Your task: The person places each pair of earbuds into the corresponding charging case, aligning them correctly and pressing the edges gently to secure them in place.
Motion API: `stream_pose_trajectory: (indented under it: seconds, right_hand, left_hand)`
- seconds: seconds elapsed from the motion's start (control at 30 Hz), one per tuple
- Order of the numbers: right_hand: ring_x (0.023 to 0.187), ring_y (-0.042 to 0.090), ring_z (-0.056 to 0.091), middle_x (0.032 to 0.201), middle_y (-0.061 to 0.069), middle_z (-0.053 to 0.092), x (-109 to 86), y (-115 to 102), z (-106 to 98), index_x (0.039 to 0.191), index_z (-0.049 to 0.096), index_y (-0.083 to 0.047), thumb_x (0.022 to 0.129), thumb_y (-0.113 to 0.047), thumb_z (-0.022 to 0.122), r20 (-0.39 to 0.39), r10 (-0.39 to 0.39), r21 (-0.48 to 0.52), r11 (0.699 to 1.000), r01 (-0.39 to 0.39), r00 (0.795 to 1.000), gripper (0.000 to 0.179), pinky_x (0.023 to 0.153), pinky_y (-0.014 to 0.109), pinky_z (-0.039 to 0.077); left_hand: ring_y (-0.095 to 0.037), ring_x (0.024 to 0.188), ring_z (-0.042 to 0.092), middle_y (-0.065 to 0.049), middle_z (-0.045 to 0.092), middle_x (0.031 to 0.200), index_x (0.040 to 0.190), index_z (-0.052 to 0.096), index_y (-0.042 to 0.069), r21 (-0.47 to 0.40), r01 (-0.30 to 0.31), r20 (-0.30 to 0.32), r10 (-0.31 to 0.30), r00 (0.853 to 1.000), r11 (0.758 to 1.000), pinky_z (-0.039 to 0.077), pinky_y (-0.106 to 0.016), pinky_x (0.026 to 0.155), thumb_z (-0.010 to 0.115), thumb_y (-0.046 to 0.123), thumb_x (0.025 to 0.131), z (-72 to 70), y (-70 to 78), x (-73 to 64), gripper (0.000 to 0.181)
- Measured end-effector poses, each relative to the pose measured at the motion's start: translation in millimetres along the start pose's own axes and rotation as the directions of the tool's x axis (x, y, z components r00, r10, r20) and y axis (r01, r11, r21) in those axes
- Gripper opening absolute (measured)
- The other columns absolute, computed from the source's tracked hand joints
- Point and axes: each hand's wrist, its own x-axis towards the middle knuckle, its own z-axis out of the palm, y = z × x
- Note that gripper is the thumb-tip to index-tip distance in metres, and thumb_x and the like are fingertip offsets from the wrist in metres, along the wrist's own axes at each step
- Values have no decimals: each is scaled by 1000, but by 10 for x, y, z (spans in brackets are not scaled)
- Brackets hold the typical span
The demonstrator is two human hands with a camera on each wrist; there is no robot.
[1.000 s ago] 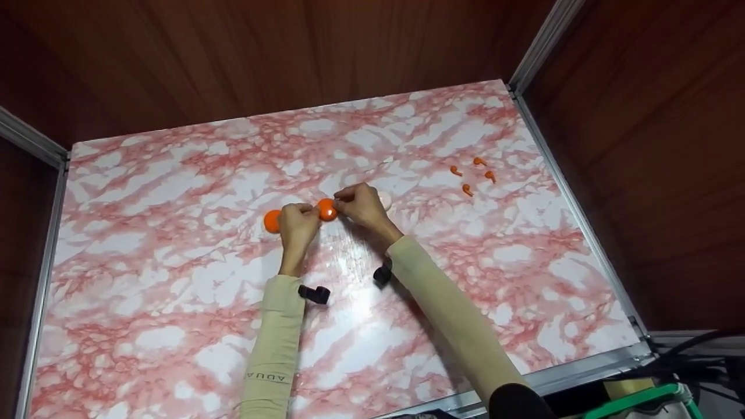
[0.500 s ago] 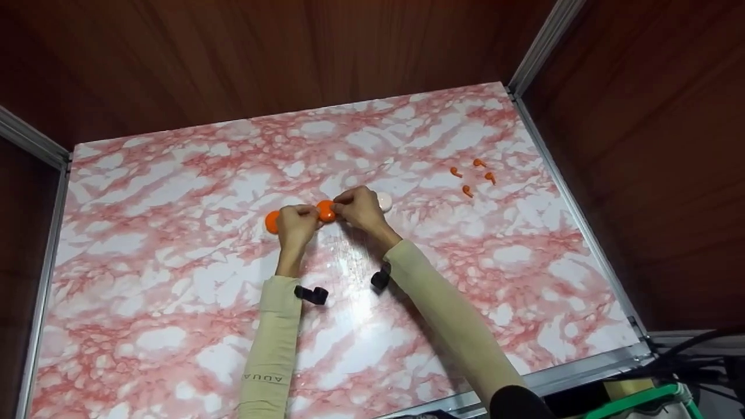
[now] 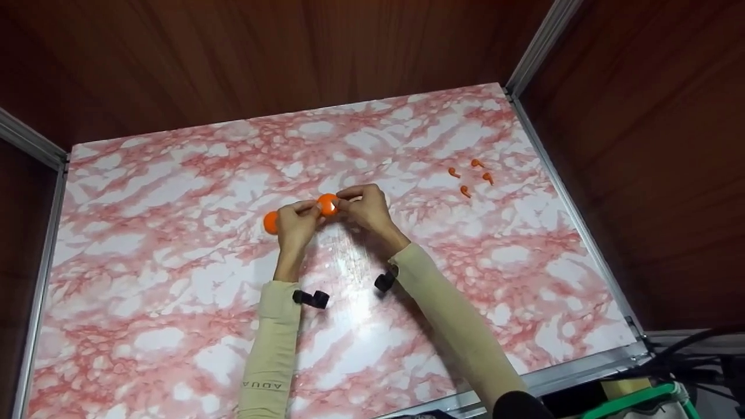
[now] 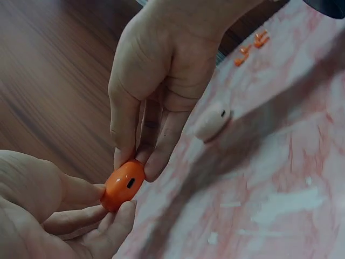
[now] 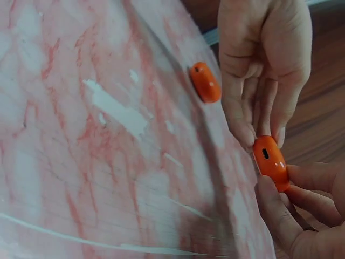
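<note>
A rounded, glossy orange plastic-looking case (image 3: 329, 203) is held between both hands, its left side pinched by the fingertips of the left hand (image 3: 295, 227) and its right side by those of the right hand (image 3: 369, 209). Little gap is left at its sides by the fingers, while on its near side a stretch of surface is framed by two beige fabric sleeves (image 3: 272, 343) and small black wrist cameras (image 3: 312, 298). Wider room is offered between the case and the far table edge.

Along the case's smooth rim, a small dark slot is shown. A second rounded orange case (image 3: 270, 223) is placed to its left, just beside the left hand; to its right, a glossy off-white case (image 4: 212, 124) is mostly hidden from the head view by the right hand. Farther right, beyond it, four orange stemmed earbuds (image 3: 487, 176) are scattered loosely.

All around, a table (image 3: 157, 279) is patterned in pink-and-white marbling, with light reflected brightly near the case. Behind, dark brown wood-grain panels (image 3: 279, 58) are joined by silver metal rails (image 3: 544, 49).
</note>
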Motion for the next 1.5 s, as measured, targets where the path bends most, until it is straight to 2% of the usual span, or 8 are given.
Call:
stream_pose_trajectory:
  seconds: [0.13, 0.27, 0.47, 0.73, 0.97, 1.17, 1.3, 1.5]
  right_hand:
    - [94, 26, 78, 114, 14, 80, -68, -36, -59, 110, 82, -2, 94, -14, 79, -14, -26, 59, 998, 27, 1000, 20, 81, 38, 67]
    - [89, 24, 80, 115, 18, 79, -135, -72, -120, 112, 80, 2, 93, -11, 79, -29, -34, 158, 987, 38, 999, 23, 84, 44, 68]
    - [88, 24, 81, 110, 22, 78, -243, -145, -213, 112, 80, 2, 92, -6, 80, -57, -71, 268, 960, 84, 996, 22, 79, 31, 68]
    - [97, 29, 80, 113, 19, 77, -406, -157, -338, 114, 81, -2, 92, -4, 79, -70, -147, 242, 957, 159, 987, 22, 83, 31, 68]
    - [96, 30, 79, 110, 22, 76, -501, -93, -424, 112, 80, 1, 91, -2, 80, -67, -198, 262, 942, 208, 978, 21, 84, 32, 68]
    - [102, 34, 78, 112, 22, 77, -540, -33, -480, 113, 80, 0, 91, -5, 82, -57, -234, 238, 941, 241, 971, 23, 89, 31, 66]
    - [102, 37, 77, 112, 22, 77, -542, -27, -524, 112, 80, 1, 91, -4, 81, -56, -223, 248, 941, 230, 973, 22, 88, 30, 66]
    - [98, 29, 79, 113, 23, 76, -533, -61, -580, 116, 77, 2, 93, -3, 77, -40, -176, 297, 938, 180, 984, 23, 86, 34, 68]
  left_hand:
    - [-17, 90, 77, -28, 73, 120, 126, 72, -7, -104, 26, 48, -21, 999, 994, 66, -30, 90, 69, 6, 101, 9, 67, -67, 29]
    - [-10, 87, 77, -28, 70, 124, 129, 69, -9, -180, 47, 105, -28, 994, 982, 65, -29, 92, 69, 5, 101, 6, 118, -120, 32]
    - [-8, 80, 79, -28, 75, 117, 129, 69, -11, -209, 42, 196, 0, 981, 977, 65, -25, 85, 68, 9, 102, 3, 178, -175, 33]
    - [-16, 86, 80, -16, 75, 103, 131, 62, -19, -373, 122, 305, -3, 952, 920, 66, -27, 88, 65, 1, 101, 35, 240, -273, 36]
    - [-19, 87, 80, -14, 78, 99, 131, 61, -21, -376, 118, 368, 31, 929, 919, 66, -29, 88, 66, -7, 99, 48, 221, -320, 35]
    - [-17, 87, 80, -14, 79, 100, 130, 63, -20, -347, 109, 389, 37, 921, 931, 66, -28, 87, 67, -7, 98, 72, 209, -333, 35]
    - [-16, 87, 80, -14, 79, 100, 130, 63, -19, -339, 93, 394, 51, 918, 936, 66, -27, 87, 68, -6, 98, 114, 205, -332, 35]
    - [-18, 89, 80, -17, 78, 102, 130, 62, -19, -345, 86, 394, 62, 917, 935, 66, -29, 88, 66, -6, 99, 168, 203, -335, 34]
